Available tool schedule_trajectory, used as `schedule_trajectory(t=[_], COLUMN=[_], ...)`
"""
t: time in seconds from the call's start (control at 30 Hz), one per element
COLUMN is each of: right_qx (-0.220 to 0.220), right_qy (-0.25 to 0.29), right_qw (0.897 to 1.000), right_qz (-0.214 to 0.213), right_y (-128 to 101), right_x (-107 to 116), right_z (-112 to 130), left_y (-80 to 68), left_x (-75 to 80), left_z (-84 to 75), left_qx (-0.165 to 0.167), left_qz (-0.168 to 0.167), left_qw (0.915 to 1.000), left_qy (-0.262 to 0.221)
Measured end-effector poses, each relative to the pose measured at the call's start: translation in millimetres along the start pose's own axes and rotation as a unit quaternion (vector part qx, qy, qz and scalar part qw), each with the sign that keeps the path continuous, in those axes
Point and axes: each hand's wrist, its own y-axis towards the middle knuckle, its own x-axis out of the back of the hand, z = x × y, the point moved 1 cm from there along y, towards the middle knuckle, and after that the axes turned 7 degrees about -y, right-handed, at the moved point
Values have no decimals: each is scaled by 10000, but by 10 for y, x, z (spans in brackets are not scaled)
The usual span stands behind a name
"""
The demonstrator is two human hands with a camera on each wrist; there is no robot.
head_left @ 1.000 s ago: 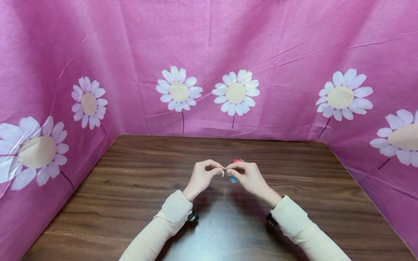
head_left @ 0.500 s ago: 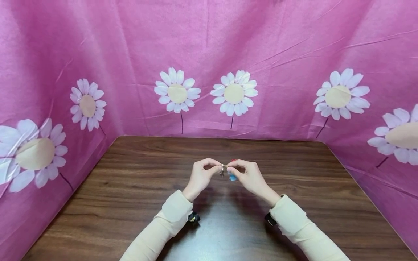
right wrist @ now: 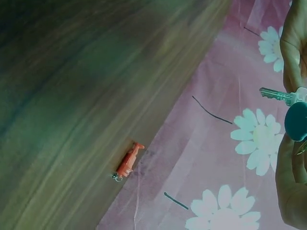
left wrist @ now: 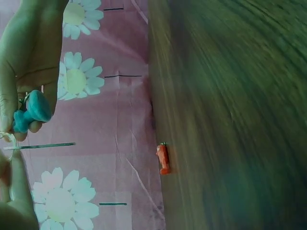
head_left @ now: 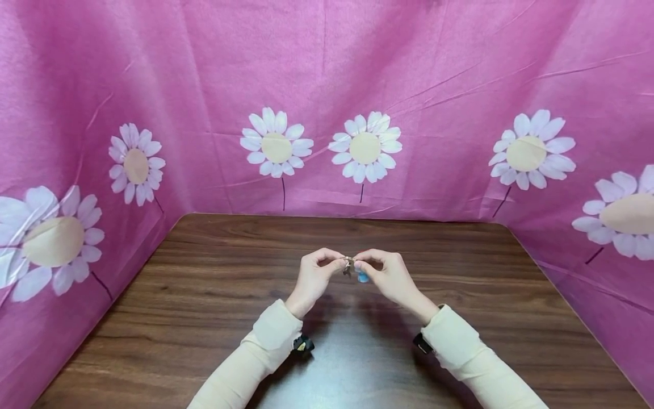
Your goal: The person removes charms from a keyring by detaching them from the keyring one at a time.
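Note:
My left hand point(head_left: 314, 281) and right hand point(head_left: 392, 281) meet above the middle of the table, each pinching a side of a small gold-coloured key ring point(head_left: 349, 259) between thumb and fingers. A silver metal key point(right wrist: 276, 95) hangs from the ring between the hands. Close to my right fingers dangles a blue rounded charm point(left wrist: 38, 106), which shows beneath that hand in the head view. The fingertips cover much of the ring, so whether it is spread apart cannot be told.
An orange-red figure-shaped charm point(left wrist: 164, 159) with a small metal loop lies on the wooden table point(head_left: 204, 295) beyond the hands, mostly hidden by my right hand in the head view. A pink curtain point(head_left: 429, 68) with daisies surrounds the table's back and sides.
Both hands keep their pinch on the key ring and have barely moved. The hanging key has turned and looks shorter; the red charm behind is now more covered by the right hand.

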Motion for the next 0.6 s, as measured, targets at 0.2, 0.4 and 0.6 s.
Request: schedule_trajectory(t=[0.2,0.4,0.6], right_qx=[-230,-385,-433], right_qy=[-99,-101,-957], right_qw=[9996,9992,9942], right_qz=[-89,-41,-245], right_y=[-5,-3,16], right_x=[-17,36,121], right_z=[-359,-396,-515], left_y=[79,89,114], left_x=[77,143,254], left_z=[-50,-60,50], left_qx=[-129,-661,-992], left_qz=[-221,174,486], left_qw=[9978,9956,9719], left_qy=[-612,640,2081])
